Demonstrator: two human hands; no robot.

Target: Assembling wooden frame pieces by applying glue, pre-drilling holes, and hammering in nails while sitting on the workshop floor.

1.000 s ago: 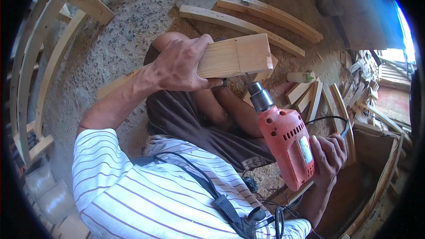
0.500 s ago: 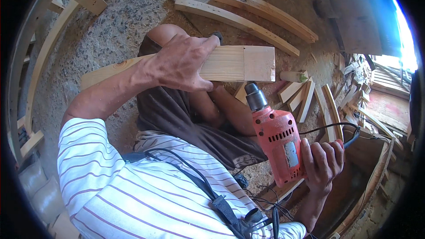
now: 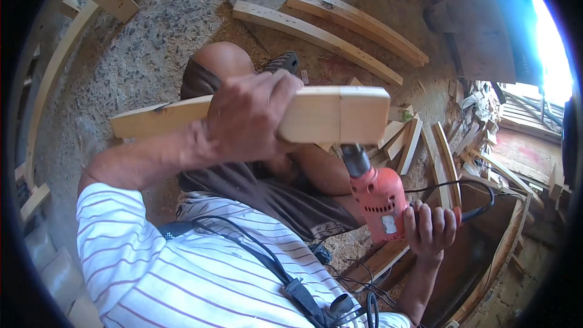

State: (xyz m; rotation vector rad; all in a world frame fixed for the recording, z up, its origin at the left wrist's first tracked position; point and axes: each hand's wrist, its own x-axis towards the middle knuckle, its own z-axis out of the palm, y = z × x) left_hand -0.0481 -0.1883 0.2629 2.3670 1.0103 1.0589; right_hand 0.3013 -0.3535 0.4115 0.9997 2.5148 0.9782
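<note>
A pale wooden board point(image 3: 316, 112) lies across in front of me, a pencil-like line marked across it near its right end. My left hand point(image 3: 252, 112), slightly blurred, is closed around its middle, the fingers over the top edge. My right hand point(image 3: 431, 228) grips the handle of a red electric power drill point(image 3: 381, 203). The black chuck point(image 3: 355, 161) points up at the board's near edge, close to the marked line. The bit is not visible, so I cannot tell whether it is in the wood.
Curved wooden pieces point(image 3: 322, 33) lie on the dusty floor beyond the board. Short offcuts point(image 3: 410, 146) are scattered to the right, near a wooden box point(image 3: 507, 255). A dark power cord point(image 3: 483, 209) loops from the drill. Curved wooden framing point(image 3: 45, 97) stands at the left.
The board's right end has come nearer to me and tilted, showing its top edge. The drill has shifted slightly nearer and right, its body tilted, with its chuck still at the board's near edge.
</note>
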